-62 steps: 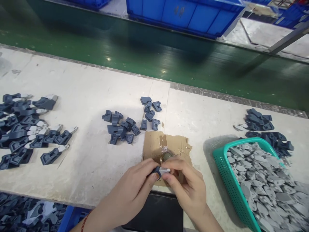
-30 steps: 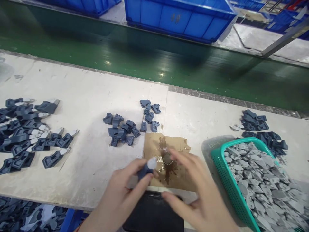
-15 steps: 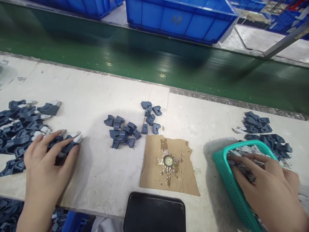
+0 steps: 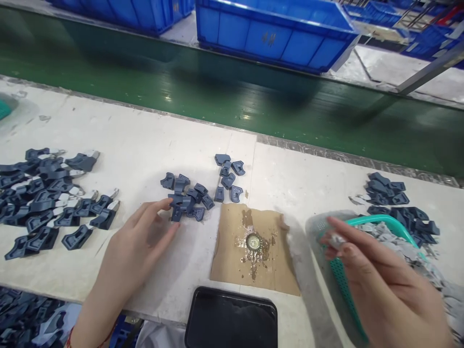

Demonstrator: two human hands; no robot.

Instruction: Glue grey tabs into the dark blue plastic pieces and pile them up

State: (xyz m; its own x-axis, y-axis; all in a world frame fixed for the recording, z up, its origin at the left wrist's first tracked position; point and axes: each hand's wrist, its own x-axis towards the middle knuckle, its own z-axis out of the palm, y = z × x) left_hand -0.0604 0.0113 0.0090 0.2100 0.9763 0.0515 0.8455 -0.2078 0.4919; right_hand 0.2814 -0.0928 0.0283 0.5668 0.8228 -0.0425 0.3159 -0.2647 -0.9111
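My left hand (image 4: 134, 251) reaches to the middle pile of dark blue plastic parts (image 4: 184, 199), thumb and forefinger on either side of a part (image 4: 176, 212) at its near left edge. Between the fingertips of my right hand (image 4: 384, 275) is a small light grey piece (image 4: 337, 240), held over the left rim of a green basket (image 4: 391, 221). Many grey pieces (image 4: 398, 241) fill that basket. Left of centre lies a brown cardboard sheet (image 4: 228, 256) with a small round cap (image 4: 253, 241) and wet splashes on it.
Dark blue parts with grey ends (image 4: 47, 193) lie at the left, more blue parts (image 4: 386, 188) at the right. A black tray-like object (image 4: 232, 319) sits at the near edge. Beyond the white table (image 4: 145, 145) run a green belt (image 4: 217, 92) and blue crates (image 4: 275, 36).
My left hand has moved right from the left pile to the middle pile. My right hand has come up out of the basket, leftward, with a grey piece.
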